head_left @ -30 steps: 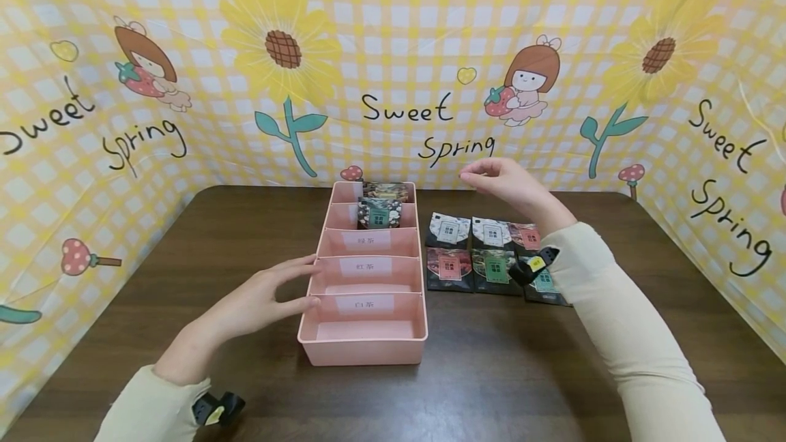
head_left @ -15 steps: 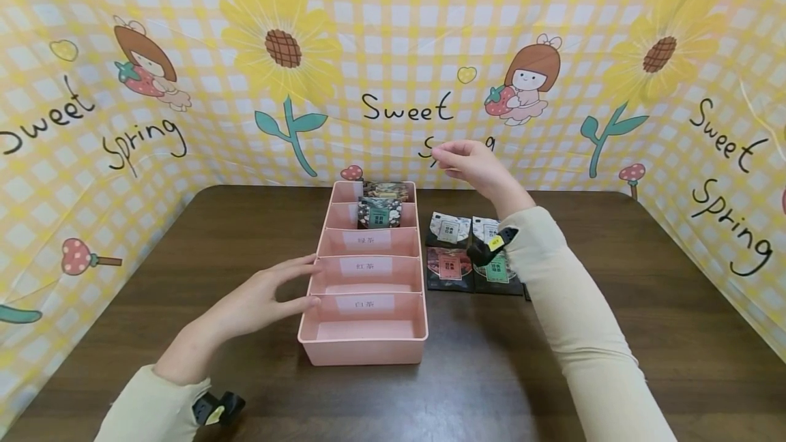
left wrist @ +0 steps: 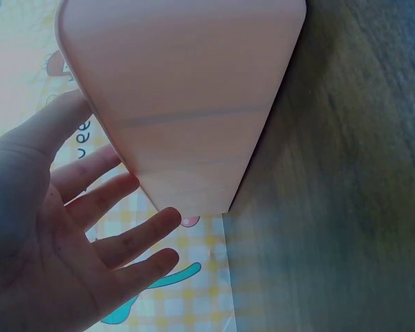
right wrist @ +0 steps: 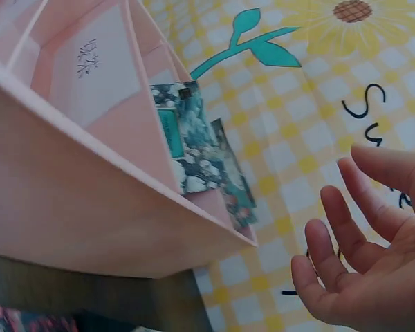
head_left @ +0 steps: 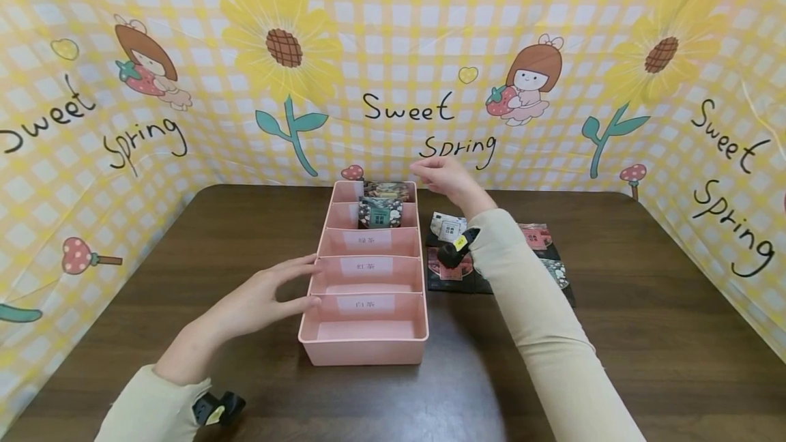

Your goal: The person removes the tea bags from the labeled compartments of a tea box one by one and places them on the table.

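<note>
A long pink divided box (head_left: pixel 362 352) stands on the table. My left hand (head_left: pixel 260 299) rests at its left rim, fingers spread and fingertips touching the edge; the left wrist view shows the palm beside the outer wall. Behind the box's far right corner, my right hand (head_left: pixel 450 179) hovers in the air with nothing between its loosely bent fingers, as the right wrist view shows. A dark teal-labelled tea sachet (head_left: pixel 379 213) stands in the second compartment from the back. Another sachet (head_left: pixel 388 191) sits in the rearmost one.
Right of the box lie several tea sachets in rows, among them a white one (head_left: pixel 446 227) and a red one (head_left: pixel 535 235); my right forearm covers part of them. White labels (head_left: pixel 366 303) mark the box's dividers. A checked yellow cloth (head_left: pixel 393 53) hangs behind the table.
My right hand has moved left, from above the sachets to behind the box's far right corner, rising and then dipping. My left hand and the box have stayed put.
</note>
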Tool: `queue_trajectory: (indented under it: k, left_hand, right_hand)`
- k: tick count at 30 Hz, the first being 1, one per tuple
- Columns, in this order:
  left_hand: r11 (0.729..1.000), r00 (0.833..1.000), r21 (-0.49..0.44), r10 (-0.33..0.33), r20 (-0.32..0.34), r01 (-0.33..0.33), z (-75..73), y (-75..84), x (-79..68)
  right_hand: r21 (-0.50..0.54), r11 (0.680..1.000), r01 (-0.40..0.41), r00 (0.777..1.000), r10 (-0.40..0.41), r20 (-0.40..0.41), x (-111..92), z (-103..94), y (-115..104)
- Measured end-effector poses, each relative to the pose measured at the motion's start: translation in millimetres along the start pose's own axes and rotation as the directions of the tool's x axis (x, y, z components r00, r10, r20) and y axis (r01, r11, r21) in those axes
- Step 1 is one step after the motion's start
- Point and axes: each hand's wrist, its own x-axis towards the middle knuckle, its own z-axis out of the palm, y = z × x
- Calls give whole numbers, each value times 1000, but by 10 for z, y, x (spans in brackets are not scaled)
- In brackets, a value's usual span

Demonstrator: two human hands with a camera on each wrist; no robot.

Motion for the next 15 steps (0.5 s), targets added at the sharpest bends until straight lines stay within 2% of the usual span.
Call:
queue_trajectory:
  k: [5,10,15]
  left_hand:
    - [1000,1000,-8,-6,6,7,-1,-6,4]
    - [1000,1000,-8,-2,6,2,1,-10,3]
    - [1000,1000,-6,0,0,0,16,-17,9]
  right_hand:
    - [-3,998,-56,998,56,-31,45,117,35]
    - [-49,993,-110,994,109,-21,88,195,88]
    - [-114,987,-117,993,117,-2,111,224,124]
